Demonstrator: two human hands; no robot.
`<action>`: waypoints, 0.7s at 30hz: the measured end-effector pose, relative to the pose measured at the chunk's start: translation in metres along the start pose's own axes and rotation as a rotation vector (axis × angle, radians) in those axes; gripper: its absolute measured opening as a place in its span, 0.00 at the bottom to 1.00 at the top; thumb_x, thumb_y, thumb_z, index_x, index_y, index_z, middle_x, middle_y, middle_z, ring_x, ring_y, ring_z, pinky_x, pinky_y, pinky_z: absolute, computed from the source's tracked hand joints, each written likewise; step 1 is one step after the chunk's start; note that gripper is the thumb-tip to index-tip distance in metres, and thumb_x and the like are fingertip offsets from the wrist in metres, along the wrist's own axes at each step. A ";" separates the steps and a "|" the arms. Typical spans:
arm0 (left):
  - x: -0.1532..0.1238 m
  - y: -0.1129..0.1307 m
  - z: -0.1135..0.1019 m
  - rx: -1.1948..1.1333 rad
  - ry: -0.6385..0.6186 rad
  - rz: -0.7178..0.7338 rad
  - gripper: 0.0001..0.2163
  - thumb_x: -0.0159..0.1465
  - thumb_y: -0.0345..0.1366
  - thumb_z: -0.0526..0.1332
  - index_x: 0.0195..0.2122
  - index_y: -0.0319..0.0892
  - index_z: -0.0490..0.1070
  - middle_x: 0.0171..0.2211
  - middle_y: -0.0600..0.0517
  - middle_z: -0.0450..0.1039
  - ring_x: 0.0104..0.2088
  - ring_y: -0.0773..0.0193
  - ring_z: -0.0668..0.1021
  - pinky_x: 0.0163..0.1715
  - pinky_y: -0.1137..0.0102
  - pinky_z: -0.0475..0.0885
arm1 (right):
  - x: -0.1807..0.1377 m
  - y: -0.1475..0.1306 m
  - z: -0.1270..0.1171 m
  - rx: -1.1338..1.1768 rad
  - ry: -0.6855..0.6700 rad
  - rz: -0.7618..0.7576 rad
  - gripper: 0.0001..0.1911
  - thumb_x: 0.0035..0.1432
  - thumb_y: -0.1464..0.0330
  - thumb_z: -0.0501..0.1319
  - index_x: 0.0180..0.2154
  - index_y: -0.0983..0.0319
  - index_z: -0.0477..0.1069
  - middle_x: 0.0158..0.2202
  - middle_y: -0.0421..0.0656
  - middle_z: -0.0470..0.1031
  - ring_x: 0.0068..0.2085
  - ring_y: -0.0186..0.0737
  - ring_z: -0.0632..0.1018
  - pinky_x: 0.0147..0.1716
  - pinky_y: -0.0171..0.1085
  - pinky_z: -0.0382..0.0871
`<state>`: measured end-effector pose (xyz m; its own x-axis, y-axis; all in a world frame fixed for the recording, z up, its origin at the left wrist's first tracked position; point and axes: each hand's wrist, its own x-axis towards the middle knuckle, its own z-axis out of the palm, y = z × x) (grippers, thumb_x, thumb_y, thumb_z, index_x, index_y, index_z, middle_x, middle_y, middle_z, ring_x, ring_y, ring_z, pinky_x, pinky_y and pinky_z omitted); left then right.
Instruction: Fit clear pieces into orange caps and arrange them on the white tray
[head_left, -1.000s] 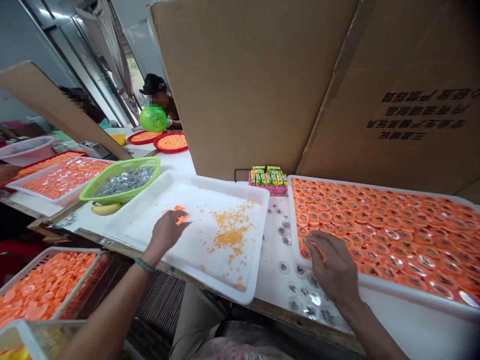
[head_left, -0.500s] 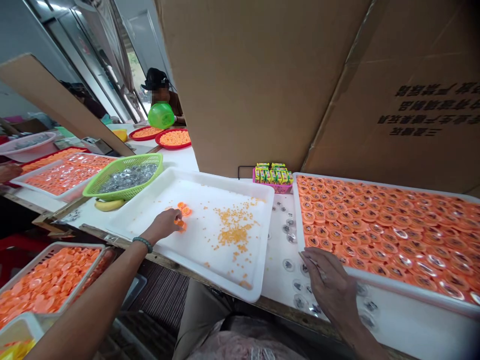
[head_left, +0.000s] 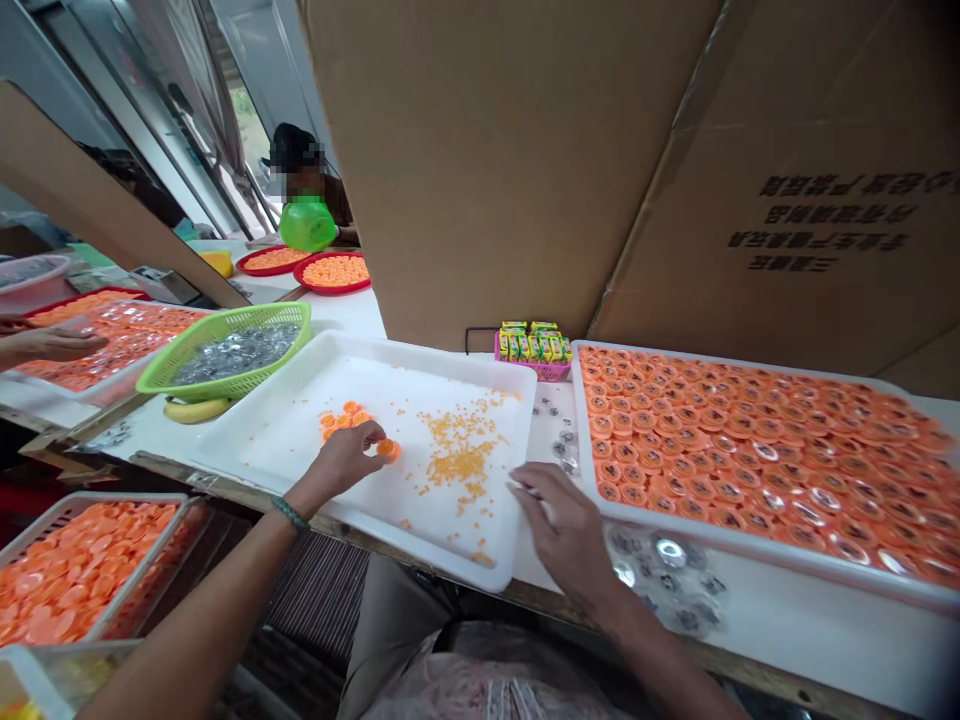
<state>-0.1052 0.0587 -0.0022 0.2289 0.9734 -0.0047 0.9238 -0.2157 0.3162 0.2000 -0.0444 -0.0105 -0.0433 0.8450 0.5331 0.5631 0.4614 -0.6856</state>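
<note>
My left hand reaches over the white tray, thumb and fingertips closed on a small round orange cap. Beside it in the tray lies a cluster of similar orange caps. Tiny yellow-orange pellets are scattered over the tray's right half. At the tray's right rim, my right hand has its thumb and forefinger drawn together; what they hold, if anything, I cannot make out. Several clear printed discs lie on the table to the right of that hand.
A large tray of orange discs stands at right before a tall cardboard sheet. A pink basket of small packets, a green basket of clear pieces and a banana surround the white tray. Another person's hand is at left.
My left hand has shifted right, away from the orange cluster, with a cap in its fingers. My right hand has moved left from the disc tray's corner to the white tray's rim.
</note>
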 end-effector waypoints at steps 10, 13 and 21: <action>-0.043 0.087 0.014 -0.503 0.240 0.061 0.08 0.53 0.35 0.60 0.36 0.44 0.68 0.32 0.52 0.73 0.31 0.63 0.76 0.33 0.68 0.72 | 0.044 -0.036 0.068 0.292 -0.318 0.265 0.14 0.56 0.60 0.59 0.42 0.59 0.73 0.40 0.44 0.75 0.34 0.38 0.76 0.37 0.37 0.69; -0.047 0.087 0.021 -0.549 0.296 0.085 0.08 0.55 0.34 0.59 0.36 0.44 0.69 0.33 0.52 0.72 0.32 0.63 0.75 0.34 0.68 0.71 | 0.047 -0.037 0.072 0.387 -0.303 0.401 0.13 0.50 0.59 0.63 0.34 0.60 0.74 0.33 0.41 0.75 0.30 0.35 0.75 0.31 0.34 0.67; -0.049 0.083 0.025 -0.642 0.283 0.079 0.09 0.54 0.37 0.64 0.35 0.44 0.69 0.32 0.52 0.71 0.31 0.63 0.73 0.33 0.69 0.70 | 0.055 -0.036 0.072 0.476 -0.312 0.561 0.14 0.47 0.57 0.64 0.25 0.63 0.72 0.22 0.39 0.71 0.24 0.32 0.71 0.24 0.31 0.64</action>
<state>-0.0322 -0.0089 0.0001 0.1189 0.9580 0.2611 0.5239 -0.2839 0.8031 0.1181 0.0047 0.0073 -0.1262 0.9896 -0.0695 0.1597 -0.0489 -0.9859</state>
